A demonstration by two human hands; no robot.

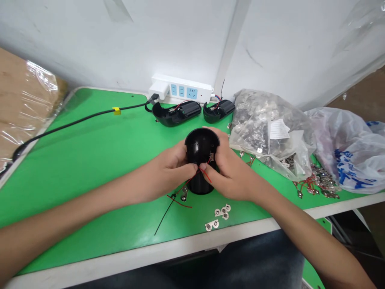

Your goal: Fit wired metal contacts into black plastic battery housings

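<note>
Between both hands I hold a black plastic housing (202, 140), its open, hollow side facing up, just above the green table. My left hand (173, 168) wraps its left side, thumb pressed inside. On the right side, my right hand (227, 172) grips it with the thumb also in the hollow, touching the other thumb's tip. A thin red wire (207, 175) runs by the thumbs. Below the housing hang or lie more red and black wires (165, 215). Several metal battery contacts (212, 225) rest near the table's front edge. What the thumbtips press is hidden.
Two similar black housings (183, 113) with wires lie at the back by a white power strip (189, 90). A black cable (90, 116) crosses the left. Clear bags (255, 120) of metal parts and loose wired contacts (321, 180) occupy the right. A plastic-covered box (27, 96) stands left.
</note>
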